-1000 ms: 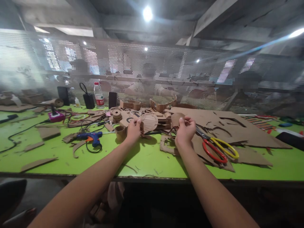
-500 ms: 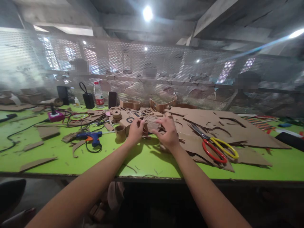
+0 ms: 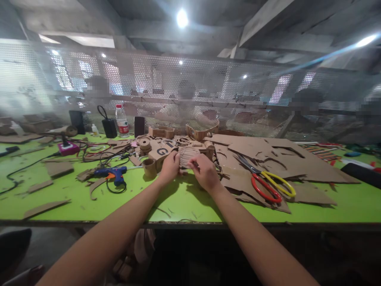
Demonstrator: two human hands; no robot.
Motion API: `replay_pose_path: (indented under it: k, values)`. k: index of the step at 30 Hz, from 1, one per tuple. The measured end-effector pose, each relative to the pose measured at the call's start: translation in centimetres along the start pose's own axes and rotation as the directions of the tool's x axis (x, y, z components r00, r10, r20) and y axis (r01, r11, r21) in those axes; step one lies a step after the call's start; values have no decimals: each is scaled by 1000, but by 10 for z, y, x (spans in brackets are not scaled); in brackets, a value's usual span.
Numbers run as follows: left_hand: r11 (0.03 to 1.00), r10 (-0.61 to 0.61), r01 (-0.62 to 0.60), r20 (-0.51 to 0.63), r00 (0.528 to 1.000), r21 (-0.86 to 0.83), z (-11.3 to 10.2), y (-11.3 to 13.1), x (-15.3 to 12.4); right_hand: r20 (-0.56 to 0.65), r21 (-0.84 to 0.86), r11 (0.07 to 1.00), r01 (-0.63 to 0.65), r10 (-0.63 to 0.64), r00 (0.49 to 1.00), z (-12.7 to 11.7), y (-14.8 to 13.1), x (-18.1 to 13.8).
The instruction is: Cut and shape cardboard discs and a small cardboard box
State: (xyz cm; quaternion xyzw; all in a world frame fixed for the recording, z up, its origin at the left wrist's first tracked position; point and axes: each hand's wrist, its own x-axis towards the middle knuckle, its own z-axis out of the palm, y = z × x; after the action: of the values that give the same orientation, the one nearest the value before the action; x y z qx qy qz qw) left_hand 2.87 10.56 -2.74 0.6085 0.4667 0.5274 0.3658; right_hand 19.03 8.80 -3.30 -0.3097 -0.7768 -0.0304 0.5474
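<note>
A ribbed, corrugated cardboard piece (image 3: pixel 188 155) is between my two hands above the green table, in front of a flat cardboard piece with black letters (image 3: pixel 162 151). My left hand (image 3: pixel 170 169) is closed on its left edge, fingers partly hidden behind it. My right hand (image 3: pixel 205 171) has its fingers curled together in a pinch at the lower right edge of the ribbed piece. What that pinch holds, if anything, is too small to tell. Just left of my left hand stands a small cardboard cup (image 3: pixel 149 168).
A blue glue gun (image 3: pixel 114 174) lies to the left among cables and scraps. Scissors with red and yellow handles (image 3: pixel 266 186) rest on cardboard sheets (image 3: pixel 303 165) at right. Along the back stand a water bottle (image 3: pixel 122 122), dark boxes and a perforated screen (image 3: pixel 232 91), with people behind it.
My right hand has gone from spread fingers over the ribbed cardboard to a closed pinch at its lower edge. My left hand stays on the left edge. The camera view shifted slightly.
</note>
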Motion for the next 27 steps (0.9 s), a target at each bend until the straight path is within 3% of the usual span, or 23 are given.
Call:
replay_pose_path:
  k: [5,8,12,19,27]
  values:
    - [1000,20,-22,-107,994,-20,-6,2,1,-277,-48,978,-203,182,944,-11,20,-1]
    - [998,46,-50,-123,991,-30,-5,4,-1,-351,-77,941,-329,283,892,-14,32,1]
    - [997,73,-76,-98,993,-33,-2,7,-3,-211,-91,928,-362,337,918,-10,33,1]
    - [996,37,-35,22,999,-77,0,8,-4,16,-135,943,-303,308,951,-7,28,-1]
    - [989,30,-54,-172,985,-138,0,12,1,-7,-148,954,-259,261,965,-8,14,0]
